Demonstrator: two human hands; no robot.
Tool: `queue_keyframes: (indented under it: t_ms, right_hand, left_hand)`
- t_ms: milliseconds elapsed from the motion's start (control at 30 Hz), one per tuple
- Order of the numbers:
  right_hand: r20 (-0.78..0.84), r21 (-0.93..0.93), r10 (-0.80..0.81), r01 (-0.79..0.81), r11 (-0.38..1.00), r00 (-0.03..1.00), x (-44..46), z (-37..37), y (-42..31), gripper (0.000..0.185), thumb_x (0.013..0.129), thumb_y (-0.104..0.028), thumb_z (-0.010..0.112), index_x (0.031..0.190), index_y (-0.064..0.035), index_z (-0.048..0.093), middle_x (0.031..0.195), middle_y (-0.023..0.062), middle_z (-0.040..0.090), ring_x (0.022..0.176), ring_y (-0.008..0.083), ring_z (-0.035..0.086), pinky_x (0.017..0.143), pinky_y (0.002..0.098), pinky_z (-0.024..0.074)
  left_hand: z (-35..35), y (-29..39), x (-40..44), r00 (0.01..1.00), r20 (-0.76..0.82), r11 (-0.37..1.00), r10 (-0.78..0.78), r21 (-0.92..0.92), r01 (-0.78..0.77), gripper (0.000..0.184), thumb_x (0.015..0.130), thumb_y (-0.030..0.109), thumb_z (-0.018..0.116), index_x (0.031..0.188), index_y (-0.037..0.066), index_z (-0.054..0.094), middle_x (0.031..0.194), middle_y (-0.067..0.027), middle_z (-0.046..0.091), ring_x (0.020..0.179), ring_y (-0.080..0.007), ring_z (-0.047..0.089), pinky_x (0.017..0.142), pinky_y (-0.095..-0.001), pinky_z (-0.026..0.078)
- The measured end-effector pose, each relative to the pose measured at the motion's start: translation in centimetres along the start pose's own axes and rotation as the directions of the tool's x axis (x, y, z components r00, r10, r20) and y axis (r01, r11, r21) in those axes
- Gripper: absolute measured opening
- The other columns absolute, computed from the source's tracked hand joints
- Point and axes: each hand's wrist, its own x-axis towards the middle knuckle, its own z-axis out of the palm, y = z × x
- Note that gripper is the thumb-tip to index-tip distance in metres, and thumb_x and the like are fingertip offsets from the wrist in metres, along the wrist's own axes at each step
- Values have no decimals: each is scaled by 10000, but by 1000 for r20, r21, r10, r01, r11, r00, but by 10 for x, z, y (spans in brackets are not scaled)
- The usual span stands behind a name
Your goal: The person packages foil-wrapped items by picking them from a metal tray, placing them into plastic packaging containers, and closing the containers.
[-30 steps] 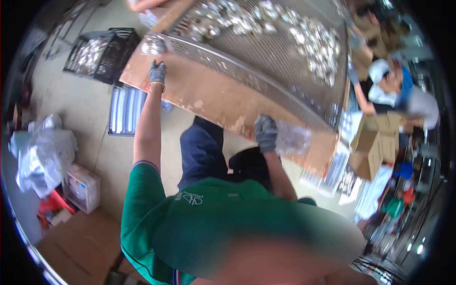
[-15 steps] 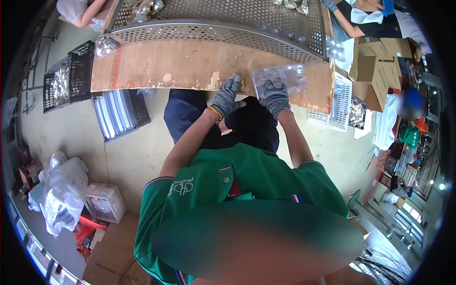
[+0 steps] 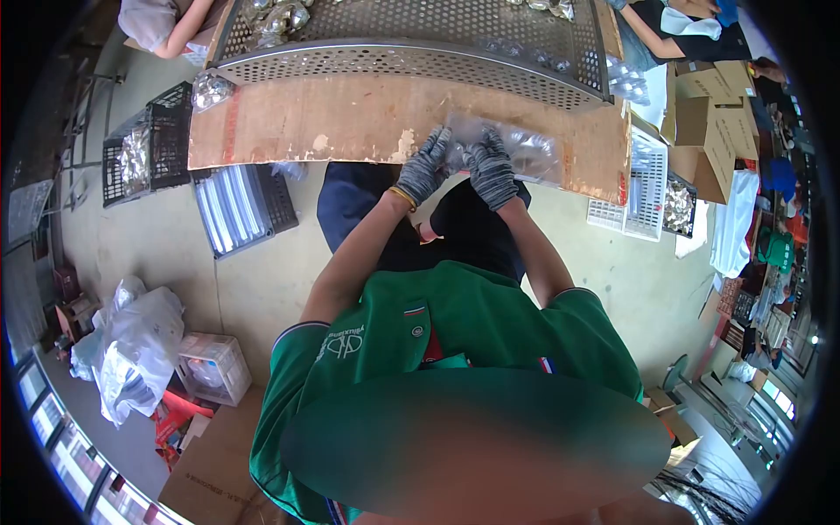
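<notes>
A clear plastic bag (image 3: 535, 156) lies at the front edge of the wooden table, its left end between my two gloved hands. My left hand (image 3: 423, 166), in a grey knit glove with a yellow cuff, has its fingers bent and closed at the bag's left edge. Close beside it, my right hand (image 3: 491, 171), gloved in the same grey knit, grips the near side of the bag. The fingertips partly blend into the shiny plastic.
A perforated metal tray (image 3: 411, 66) with wrapped metallic pieces stands behind the wooden tabletop (image 3: 297, 114). A small filled bag (image 3: 212, 90) sits at its left. Crates (image 3: 166, 144) and cardboard boxes (image 3: 700, 122) flank the table. Co-workers' arms (image 3: 185, 28) show at the top.
My left hand has come up onto the plastic bag's left end. My right hand has shifted slightly left, its fingers closing on the bag. The view has swung a little.
</notes>
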Motion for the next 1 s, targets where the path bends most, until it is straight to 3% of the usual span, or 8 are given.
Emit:
queue_keyframes:
  t_ms: [400,467,633,700,767,833,967,1000]
  right_hand:
    - [-159,704,664,-388,595,731,19,-33,14,261,842,-108,476,1069,10,522,1039,159,553,1002,265,508,889,330,383]
    - [-567,509,468,-158,846,678,32,-65,-17,275,875,-131,436,1096,12,513,1080,125,538,1026,259,497,906,344,374]
    - [-400,551,283,-18,834,872,53,-65,-58,230,821,-151,501,996,-10,548,1047,135,548,1004,265,508,900,370,383]
    - [-357,187,-307,389,902,882,56,-27,-49,251,775,-86,511,1024,-66,544,1066,124,538,984,276,514,860,403,405]
    - [-257,141,-427,471,871,867,61,-7,-52,258,758,-93,517,1013,-79,547,1067,121,536,997,273,508,870,413,397]
    - [-154,106,-522,540,835,839,58,9,-55,265,740,-100,524,1003,-92,551,1069,118,535,1010,269,502,880,423,390]
    - [-23,217,-675,663,717,738,45,43,-63,268,741,-142,482,997,-141,562,1085,93,540,1051,238,488,947,421,340]
    - [39,218,-762,739,638,647,42,55,-70,277,745,-144,474,1007,-162,563,1108,80,533,1066,227,480,962,420,325]
  left_hand:
    - [0,-4,8,956,249,902,156,359,-241,272,750,228,544,999,130,589,1143,-34,518,1117,-211,425,1018,-363,235]
    - [1,-4,17,960,226,895,163,376,-241,274,748,229,540,1002,140,591,1140,-34,523,1115,-209,431,1014,-354,245]
    - [31,-31,37,986,38,980,165,109,-168,330,755,197,532,1077,130,547,1107,-82,543,1094,-266,456,964,-381,333]
    - [25,-48,23,985,134,989,106,88,-118,391,778,224,534,1140,85,490,1107,-99,549,1006,-283,524,894,-391,406]
    - [0,-51,12,938,-39,180,-345,-983,25,424,827,304,503,1164,49,456,1103,-108,555,936,-251,569,853,-365,438]
    - [-62,-35,-2,804,279,-337,-526,-936,104,500,850,411,468,1173,29,445,1095,-110,557,963,-204,561,866,-353,432]
    - [-104,-84,-49,801,327,-190,-502,-945,267,510,861,361,487,1218,4,418,1114,-120,548,997,-203,544,881,-335,424]
    - [-115,-90,-54,858,303,186,-415,-895,406,465,854,269,513,1219,-3,419,1129,-116,542,1011,-194,534,884,-314,420]
